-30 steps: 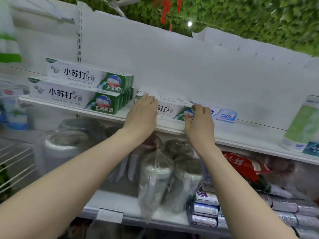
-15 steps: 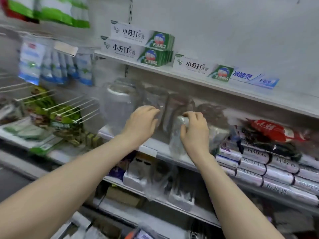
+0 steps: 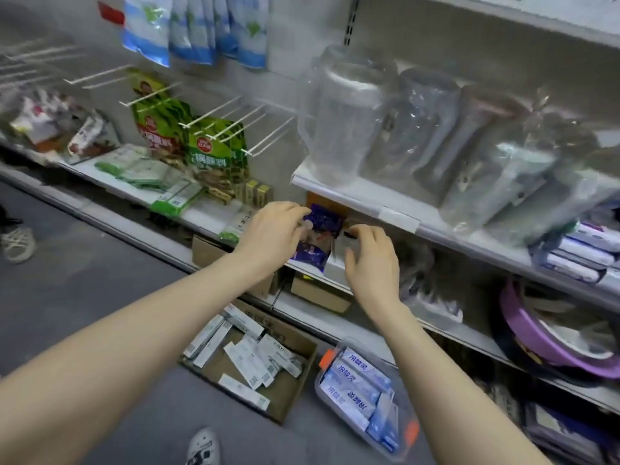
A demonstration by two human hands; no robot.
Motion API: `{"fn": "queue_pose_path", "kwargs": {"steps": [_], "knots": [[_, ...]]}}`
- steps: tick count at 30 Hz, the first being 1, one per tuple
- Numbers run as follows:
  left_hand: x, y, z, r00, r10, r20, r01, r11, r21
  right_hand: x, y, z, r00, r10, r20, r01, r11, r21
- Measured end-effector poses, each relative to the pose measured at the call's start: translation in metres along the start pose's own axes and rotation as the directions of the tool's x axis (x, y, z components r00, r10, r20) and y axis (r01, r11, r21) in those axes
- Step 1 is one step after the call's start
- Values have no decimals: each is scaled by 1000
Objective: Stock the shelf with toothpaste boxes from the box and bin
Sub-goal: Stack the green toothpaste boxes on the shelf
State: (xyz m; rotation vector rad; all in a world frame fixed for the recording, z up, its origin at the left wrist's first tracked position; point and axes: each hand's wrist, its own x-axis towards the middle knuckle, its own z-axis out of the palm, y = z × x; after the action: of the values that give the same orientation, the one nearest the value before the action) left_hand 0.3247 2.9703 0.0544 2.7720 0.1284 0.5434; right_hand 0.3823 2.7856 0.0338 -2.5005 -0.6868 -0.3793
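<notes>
Noted white shelving filling the top and right of the view, several tiers. Grey floor at left and bottom.

On the upper tier, logged plastic-wrapped jugs in a row. On a lower tier at far right, a purple basin, tilted. Left of the jugs, green packets hanging on wire hooks.

On the floor against the bottom tier, found an open cardboard box. Just right of it, a clear bin with orange latches.

Recorded left hand and right hand raised side by side, apart, in front of the tier under the jugs and above box and bin. Fingers of both loosely bent, nothing in either grip. Left fingers in front of a dark blue packet on that tier; contact not determinable.

Located white toothpaste boxes lying loose and jumbled in the cardboard box. Blue-and-white toothpaste boxes stacked in the bin, printed faces up.
</notes>
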Motion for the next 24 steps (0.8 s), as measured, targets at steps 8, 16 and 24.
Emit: {"fn": "queue_pose_path", "kwargs": {"steps": [8,16,24], "knots": [[-54,-125,37,983,-92,161,105,992,-71,-39,-53,122,980,100,172,-104,994,17],[-105,-183,127,927,-224,300,277,950,-146,-88,-35,221,925,175,336,-182,983,-10],[-159,-225,242,846,-349,402,429,895,-126,-133,21,323,852,252,459,-260,964,-48]]}}
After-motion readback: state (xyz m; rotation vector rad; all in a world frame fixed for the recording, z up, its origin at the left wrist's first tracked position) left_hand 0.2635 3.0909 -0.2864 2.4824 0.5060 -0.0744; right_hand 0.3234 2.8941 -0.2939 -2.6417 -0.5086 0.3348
